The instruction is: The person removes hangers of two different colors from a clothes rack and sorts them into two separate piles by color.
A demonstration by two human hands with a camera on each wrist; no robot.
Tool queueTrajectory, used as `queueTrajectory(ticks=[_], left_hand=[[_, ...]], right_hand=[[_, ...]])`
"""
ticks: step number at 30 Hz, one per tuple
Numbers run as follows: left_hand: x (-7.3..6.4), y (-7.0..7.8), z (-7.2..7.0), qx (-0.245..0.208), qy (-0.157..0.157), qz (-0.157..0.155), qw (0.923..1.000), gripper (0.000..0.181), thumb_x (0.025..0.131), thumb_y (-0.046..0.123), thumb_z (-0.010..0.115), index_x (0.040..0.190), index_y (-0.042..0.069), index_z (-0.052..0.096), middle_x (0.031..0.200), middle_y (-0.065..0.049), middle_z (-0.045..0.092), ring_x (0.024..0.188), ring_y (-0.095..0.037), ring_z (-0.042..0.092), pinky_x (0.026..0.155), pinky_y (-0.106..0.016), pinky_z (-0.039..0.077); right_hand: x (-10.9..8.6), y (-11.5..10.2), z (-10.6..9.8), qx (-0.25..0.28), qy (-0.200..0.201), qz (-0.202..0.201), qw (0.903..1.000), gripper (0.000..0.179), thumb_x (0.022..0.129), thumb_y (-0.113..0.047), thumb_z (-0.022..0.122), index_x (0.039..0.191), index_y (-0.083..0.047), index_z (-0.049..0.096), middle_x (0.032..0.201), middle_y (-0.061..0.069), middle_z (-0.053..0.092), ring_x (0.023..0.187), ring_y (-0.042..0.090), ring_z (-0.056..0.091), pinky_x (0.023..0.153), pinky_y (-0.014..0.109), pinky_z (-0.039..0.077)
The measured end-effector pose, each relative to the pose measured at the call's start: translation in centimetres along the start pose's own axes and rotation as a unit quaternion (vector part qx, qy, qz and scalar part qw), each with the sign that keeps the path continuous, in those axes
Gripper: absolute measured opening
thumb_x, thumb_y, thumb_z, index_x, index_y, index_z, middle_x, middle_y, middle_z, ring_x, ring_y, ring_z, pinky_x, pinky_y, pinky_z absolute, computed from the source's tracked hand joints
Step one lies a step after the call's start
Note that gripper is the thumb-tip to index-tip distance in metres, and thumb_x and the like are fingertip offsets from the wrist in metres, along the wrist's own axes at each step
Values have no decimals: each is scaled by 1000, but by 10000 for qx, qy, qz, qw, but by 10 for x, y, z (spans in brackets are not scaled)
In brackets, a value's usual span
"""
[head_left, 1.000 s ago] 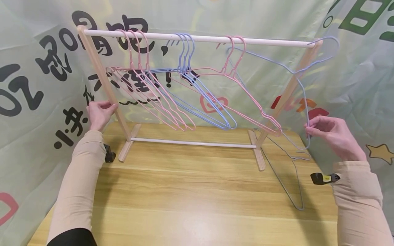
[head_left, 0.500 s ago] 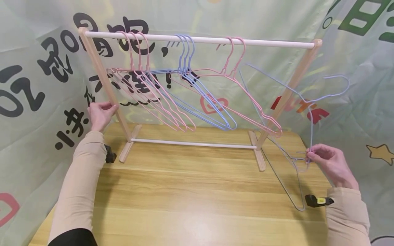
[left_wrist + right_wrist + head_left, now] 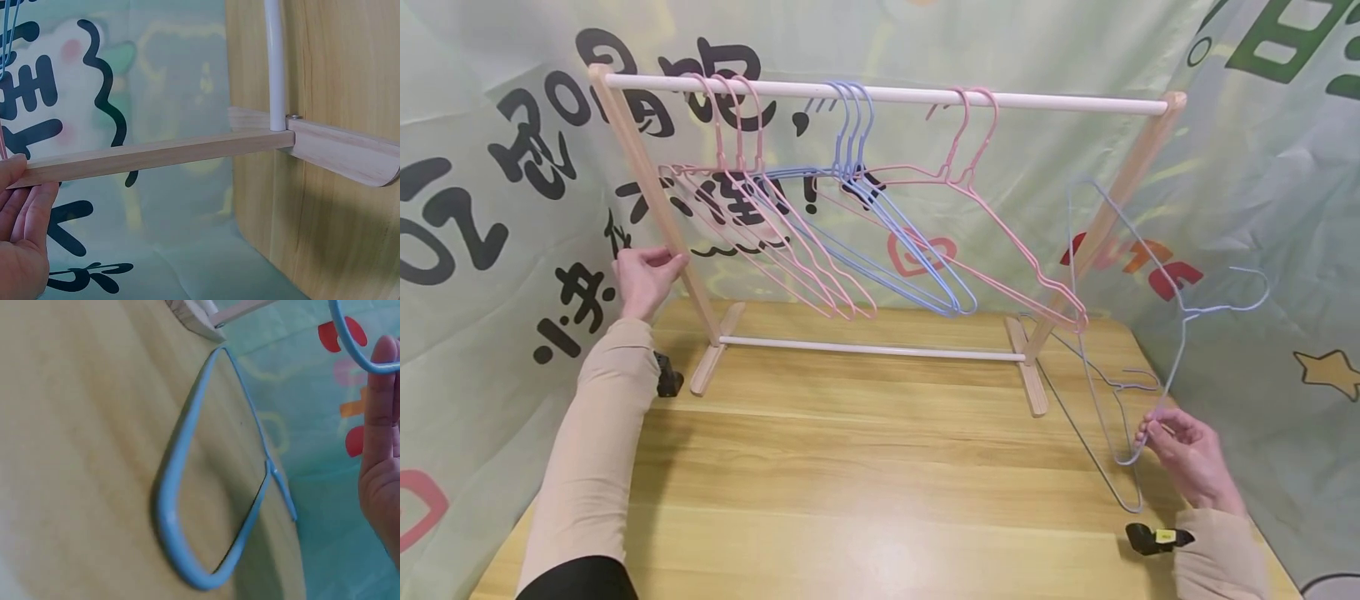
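A pale green cloth backdrop (image 3: 1075,42) with large dark lettering on the left and colourful shapes on the right hangs behind a wood-grain table (image 3: 850,483) that fills the lower middle of the frame. A wooden rack with a white top bar (image 3: 1075,102) stands across the centre and upper part. Three pink hangers (image 3: 741,162) hang left of centre, three blue hangers (image 3: 850,162) near the middle, and two pink hangers (image 3: 972,179) right of the middle. At the left, the person's left hand (image 3: 647,283) pinches the rack's left post (image 3: 640,167), thumb above and fingers below it in the left wrist view. In the lower right, the right hand (image 3: 1187,454) pinches a pale blue hanger (image 3: 1184,313) near its lower end, off the bar, its hook pointing to the right edge; the upper part overlaps the rack's right post (image 3: 1138,158) in the head view, and I cannot tell whether they touch. Another blue hanger (image 3: 1118,387) lies on the table at the right, beside the rack's right foot (image 3: 1026,375). Both arms wear beige sleeves, and a black device (image 3: 1150,539) with a yellow label sits by the right wrist.
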State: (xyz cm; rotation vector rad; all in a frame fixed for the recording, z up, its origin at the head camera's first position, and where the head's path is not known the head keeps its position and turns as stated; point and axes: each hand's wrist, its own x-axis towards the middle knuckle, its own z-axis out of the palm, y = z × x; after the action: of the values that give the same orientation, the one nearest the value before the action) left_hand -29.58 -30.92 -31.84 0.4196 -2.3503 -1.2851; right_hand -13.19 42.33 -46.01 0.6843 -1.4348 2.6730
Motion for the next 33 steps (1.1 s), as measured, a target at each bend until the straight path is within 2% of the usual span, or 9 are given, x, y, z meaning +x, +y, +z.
queueTrajectory(ticks=[6,10,17,19,22,25,33], left_hand=[[1,-1,0,109,-6,-23,9999,42,91,32,74,125,9,70,116,-5,74,72,13,53,79,-16,43],[2,-2,1,115,6,-37,9999,42,91,32,74,126,9,70,118,-8,72,73,13,53,79,-15,43],[2,-2,1,19,55,63,10000,40,90,30,75,123,8,71,105,7,76,73,13,54,77,-13,44],[2,-2,1,0,59,51,10000,40,90,30,75,123,8,71,100,12,77,74,13,54,77,-13,44],[2,-2,1,-13,34,25,10000,41,90,31,75,124,8,71,95,19,76,75,12,53,77,-14,44],[2,-3,0,-32,26,-5,10000,41,90,32,75,124,8,71,88,24,73,75,12,54,78,-14,44],[1,-2,0,-88,40,-11,10000,42,89,32,75,124,8,71,68,36,59,83,8,53,82,-16,41]], right_hand=[[-13,4,-7,399,-43,222,9989,38,99,21,30,111,12,65,105,20,73,95,27,74,90,32,58],[-21,4,-10,398,234,382,9982,39,100,20,29,112,10,65,105,19,74,96,25,73,89,32,58],[-35,4,-11,242,1103,585,9919,37,98,20,36,107,7,70,99,17,77,89,24,76,82,33,61],[-37,3,-10,-48,1412,757,9871,36,97,19,40,104,4,72,96,14,77,86,23,76,79,31,61],[-38,0,-8,-629,1883,1159,9732,33,96,17,47,99,-1,75,91,10,78,81,19,76,76,27,61],[-38,-1,-5,-1232,2240,1576,9539,33,95,15,53,94,-7,77,86,5,78,76,15,76,73,24,60],[-32,2,-1,-2584,2514,2077,9093,38,93,13,58,81,-19,77,74,-3,76,63,10,71,62,25,59]])
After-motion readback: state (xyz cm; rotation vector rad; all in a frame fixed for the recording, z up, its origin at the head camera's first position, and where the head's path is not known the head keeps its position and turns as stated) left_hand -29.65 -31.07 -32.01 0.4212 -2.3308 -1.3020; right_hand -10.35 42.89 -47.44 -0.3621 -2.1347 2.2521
